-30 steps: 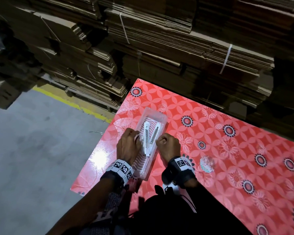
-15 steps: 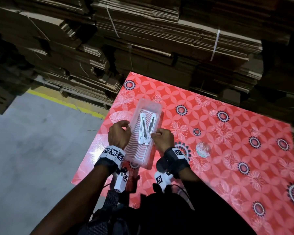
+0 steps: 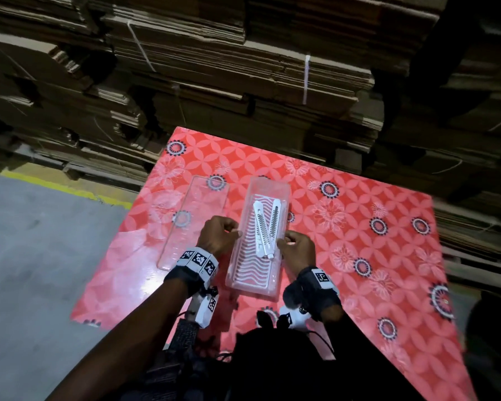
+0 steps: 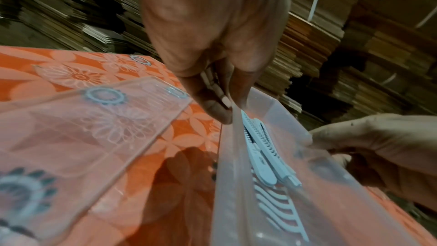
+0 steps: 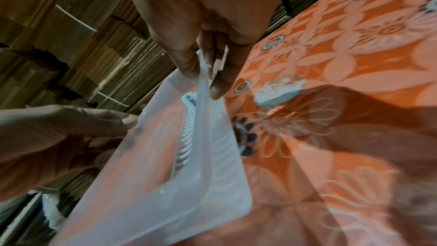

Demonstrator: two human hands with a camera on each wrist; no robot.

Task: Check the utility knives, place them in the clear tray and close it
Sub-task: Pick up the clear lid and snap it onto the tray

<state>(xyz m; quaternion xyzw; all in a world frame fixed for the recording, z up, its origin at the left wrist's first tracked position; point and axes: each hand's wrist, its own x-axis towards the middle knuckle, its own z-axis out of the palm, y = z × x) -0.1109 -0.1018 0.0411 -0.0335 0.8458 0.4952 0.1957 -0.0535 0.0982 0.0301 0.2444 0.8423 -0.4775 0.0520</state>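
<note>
A: Clear plastic all round, so edges are hard to read. From the head view, the clear tray (image 3: 257, 282) sits on the red flowered worktop (image 3: 359, 256) with both utility knives (image 3: 268, 228) lying crossed inside it, and the lid (image 3: 194, 221) lies flat just to its left. My worry: the lid is not on yet, and if the tray is tipped while the hands hold it, the knives could slide about or end up riding on each other so the lid won't seat.

B: And the hands there?

A: Left hand (image 3: 218, 237) and right hand (image 3: 295, 250) are both curled, one at each long rim, about mid-length.

B: Left wrist view?

A: Thumb and fingertips (image 4: 216, 108) pinch the near rim of the tray (image 4: 234, 156); the knives (image 4: 262, 152) lie just inside. A thin rim like that could slip from a pinch.

B: Right wrist view?

A: Same again: the right hand's fingers (image 5: 189, 59) pinch the opposite rim (image 5: 203, 100), thumb outside. I cannot tell whether the tray is lifted or resting.
</note>
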